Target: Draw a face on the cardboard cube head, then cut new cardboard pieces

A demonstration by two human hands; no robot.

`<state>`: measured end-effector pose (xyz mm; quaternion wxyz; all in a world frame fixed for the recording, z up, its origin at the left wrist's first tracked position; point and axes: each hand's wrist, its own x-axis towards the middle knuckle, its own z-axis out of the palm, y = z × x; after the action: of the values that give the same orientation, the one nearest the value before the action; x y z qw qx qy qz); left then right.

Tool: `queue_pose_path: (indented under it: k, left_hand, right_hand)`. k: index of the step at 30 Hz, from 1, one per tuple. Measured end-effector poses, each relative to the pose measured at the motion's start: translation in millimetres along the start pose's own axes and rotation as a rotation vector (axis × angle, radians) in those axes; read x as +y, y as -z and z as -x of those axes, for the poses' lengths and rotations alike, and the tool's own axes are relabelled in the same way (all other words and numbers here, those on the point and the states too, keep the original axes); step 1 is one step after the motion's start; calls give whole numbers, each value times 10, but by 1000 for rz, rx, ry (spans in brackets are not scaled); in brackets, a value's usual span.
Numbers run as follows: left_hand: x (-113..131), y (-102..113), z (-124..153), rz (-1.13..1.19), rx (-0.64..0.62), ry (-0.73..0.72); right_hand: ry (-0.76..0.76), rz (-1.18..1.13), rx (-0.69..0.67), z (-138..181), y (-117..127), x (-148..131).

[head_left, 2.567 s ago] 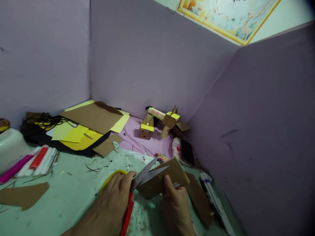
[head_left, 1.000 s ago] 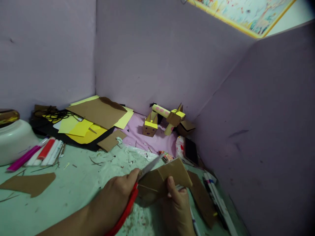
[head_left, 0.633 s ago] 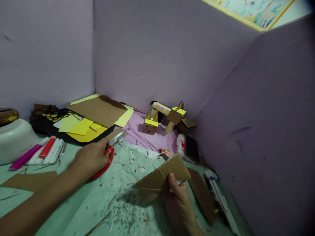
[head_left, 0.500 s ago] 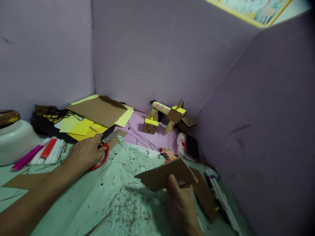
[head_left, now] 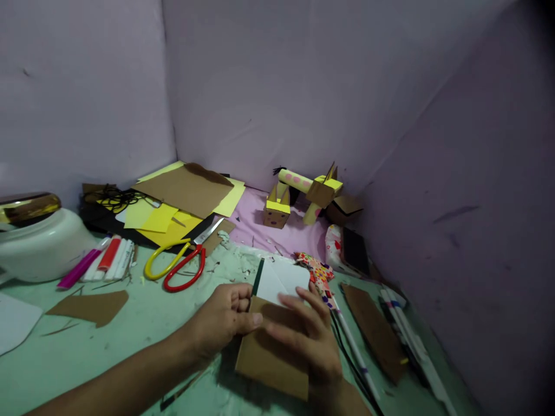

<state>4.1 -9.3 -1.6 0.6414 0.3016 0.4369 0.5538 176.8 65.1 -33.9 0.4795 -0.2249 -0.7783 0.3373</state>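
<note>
White pot (head_left: 47, 248), one, between nine and ten o'clock of one brown cardboard piece (head_left: 273, 361); one pair of scissors (head_left: 206, 234) at ten. Left hand (head_left: 223, 318) pinching its left edge, thumb on top. At twelve, one white card (head_left: 281, 280), then two eared boxes (head_left: 277, 214). Right hand (head_left: 318, 341) covering its right side, fingers spread, grip impossible to tell. Towards three, one slim pen (head_left: 354, 342), one brown strip (head_left: 373, 332).

Left of the scissors (head_left: 199, 249), the view's edge cuts off a white pot (head_left: 52, 245) and a white sheet (head_left: 17, 323); right of the scissors, the right hand (head_left: 314, 338) partly hides a cardboard piece (head_left: 271, 359).
</note>
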Motion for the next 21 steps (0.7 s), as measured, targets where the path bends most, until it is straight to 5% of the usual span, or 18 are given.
queue_pose_path:
  k: [2, 5, 7, 9, 13, 21]
  left_hand:
    - [26, 10, -10, 1, 38, -1]
    - [75, 19, -12, -20, 97, -4]
    - [78, 24, -10, -47, 112, -7]
    - [61, 25, -7, -82, 110, -20]
    - [21, -5, 4, -170, 48, -53]
    - [-148, -11, 30, -597, 8, -145]
  right_hand:
    - [-120, -75, 156, -31, -5, 13]
    - [-503, -416, 355, -116, 11, -14]
    - [-762, -699, 238, -163, 18, -49]
    - [-889, -882, -14, -178, 9, -90]
    - [-923, -907, -229, -123, -39, -167]
    - [-958, -728, -50, 1, -90, -217]
